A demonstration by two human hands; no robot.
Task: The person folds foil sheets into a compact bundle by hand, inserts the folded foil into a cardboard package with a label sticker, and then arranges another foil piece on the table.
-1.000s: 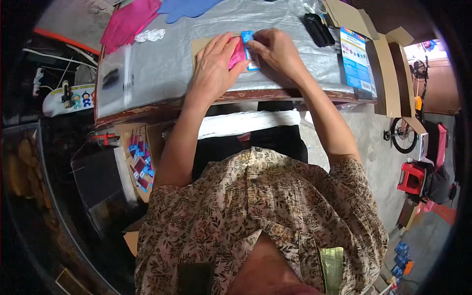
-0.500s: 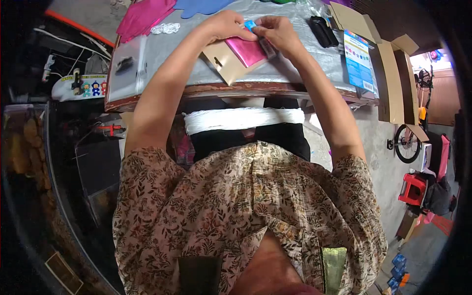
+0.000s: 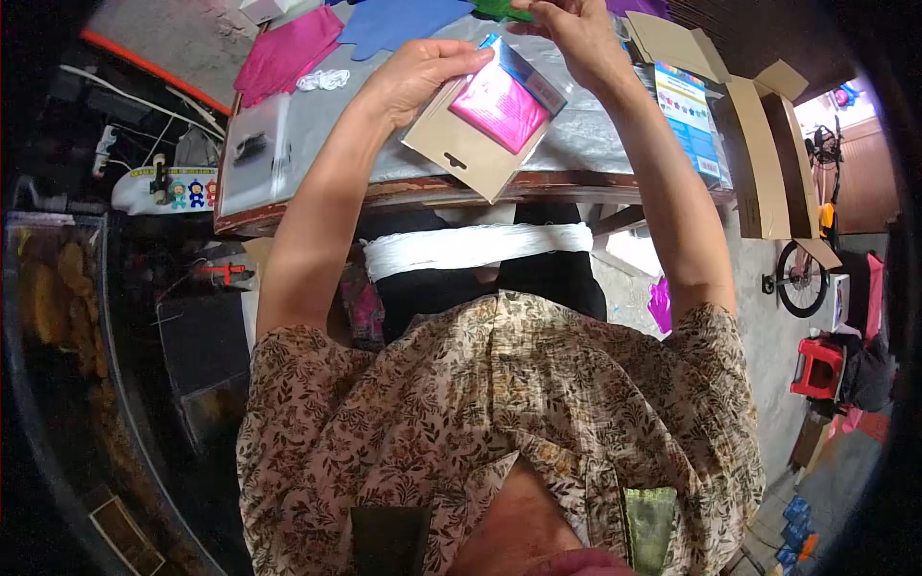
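Note:
Between its thumb and fingers, my left hand [image 3: 423, 79] pinches the upper edge of a kraft-coloured card pack [image 3: 461, 152], tilted over the table's front edge. A shiny pink packet [image 3: 499, 108] lies on the card's face, with a dark blue and clear strip [image 3: 530, 79] along its upper right side. My right hand [image 3: 574, 34] is raised beyond the pack, apart from it, near a green piece [image 3: 501, 9]; its fingers are bent together, and what they hold, if anything, is too small to make out.
On the silver-covered table [image 3: 370, 144] are pink sheets [image 3: 286, 56], a blue sheet [image 3: 403, 24] and a white string bundle [image 3: 324, 80]. A blue and white box [image 3: 687, 120] and open cardboard boxes [image 3: 754, 154] stand at the right. White cord [image 3: 480, 247] spans the dark-clothed lap.
My right hand has left the pack and moved up and right. The pack, in my left hand, is tilted more and shows more of its face. The black item at the right is now hidden.

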